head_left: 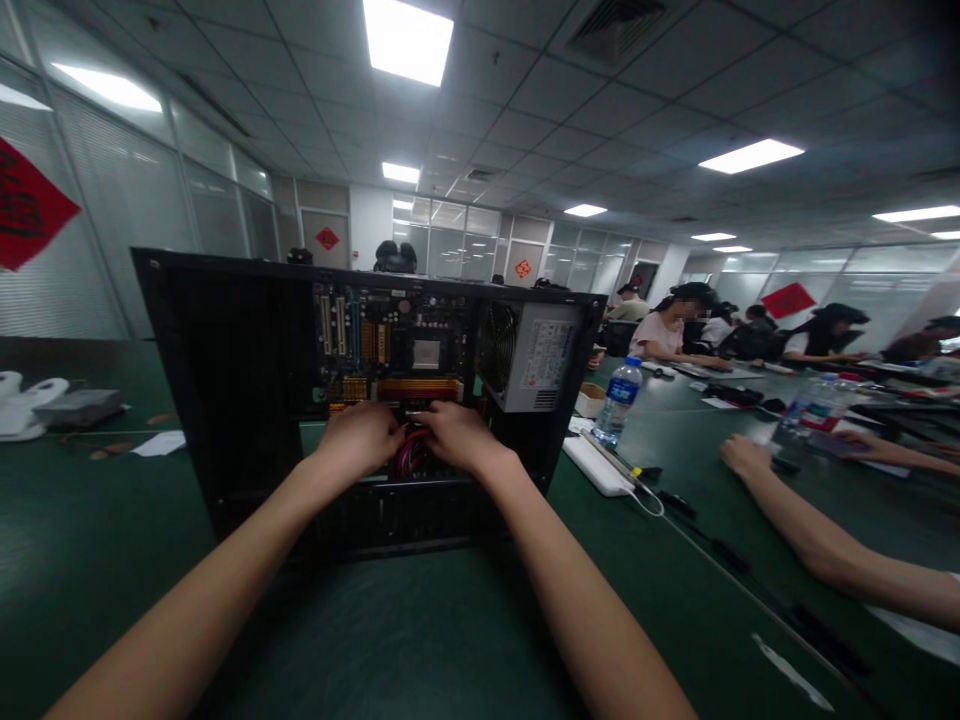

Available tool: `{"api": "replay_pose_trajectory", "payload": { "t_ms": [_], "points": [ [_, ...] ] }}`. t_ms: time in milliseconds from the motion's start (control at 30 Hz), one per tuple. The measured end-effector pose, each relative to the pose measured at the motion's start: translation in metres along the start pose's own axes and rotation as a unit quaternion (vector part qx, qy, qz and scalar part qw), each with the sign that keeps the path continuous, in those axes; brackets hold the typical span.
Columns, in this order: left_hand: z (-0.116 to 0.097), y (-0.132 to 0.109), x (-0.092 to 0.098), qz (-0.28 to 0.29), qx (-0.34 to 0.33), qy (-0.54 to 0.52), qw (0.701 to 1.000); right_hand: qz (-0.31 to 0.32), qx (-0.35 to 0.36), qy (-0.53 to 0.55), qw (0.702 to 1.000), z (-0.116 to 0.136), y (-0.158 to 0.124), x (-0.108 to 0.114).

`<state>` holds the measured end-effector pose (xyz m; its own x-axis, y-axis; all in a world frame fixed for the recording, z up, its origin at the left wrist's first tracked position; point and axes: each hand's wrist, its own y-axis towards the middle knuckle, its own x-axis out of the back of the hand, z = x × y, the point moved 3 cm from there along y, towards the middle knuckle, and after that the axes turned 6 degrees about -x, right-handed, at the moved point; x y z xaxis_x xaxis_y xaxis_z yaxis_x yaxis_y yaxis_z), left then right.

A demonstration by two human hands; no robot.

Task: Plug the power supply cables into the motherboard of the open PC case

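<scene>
An open black computer case [244, 400] stands on the green table, its inside facing me. Within it are a motherboard [352, 345] and, at upper right, a power supply [536, 350] with a fan and a label. Both my hands reach into the lower middle. My left hand [360, 437] has its fingers bent inward beside a bundle of red and dark cables [411, 455]. From the other side my right hand [457, 435] curls its fingers at the top of that bundle. Their fingertips almost meet below the memory slots [420, 388]; what they pinch is hidden.
Right of the case stand a water bottle [619, 402] and a white power bank [596, 468] with a cable. Another person's forearm [825, 535] rests on the table at right. A white-handled tool [791, 672] lies near the front. Grey and white items [79, 405] sit at left.
</scene>
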<state>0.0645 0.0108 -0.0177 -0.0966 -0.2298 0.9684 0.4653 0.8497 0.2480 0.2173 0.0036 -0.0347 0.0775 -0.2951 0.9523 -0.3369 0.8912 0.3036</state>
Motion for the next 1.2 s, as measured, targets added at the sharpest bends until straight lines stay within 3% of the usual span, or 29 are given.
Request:
{"api": "replay_pose_trajectory", "payload": {
  "t_ms": [700, 1000, 1200],
  "points": [
    [0.003, 0.008, -0.012, 0.005, 0.001, -0.021, 1.000, 0.004, -0.003, -0.013, 1.000, 0.002, 0.000, 0.001],
    [0.011, 0.016, -0.026, 0.016, -0.015, -0.105, 0.994, -0.034, -0.022, -0.008, 0.999, 0.002, 0.008, -0.005],
    [0.010, 0.017, -0.025, 0.032, -0.017, -0.112, 0.993, -0.051, -0.014, -0.001, 0.999, 0.003, 0.007, -0.005]
  ]
}}
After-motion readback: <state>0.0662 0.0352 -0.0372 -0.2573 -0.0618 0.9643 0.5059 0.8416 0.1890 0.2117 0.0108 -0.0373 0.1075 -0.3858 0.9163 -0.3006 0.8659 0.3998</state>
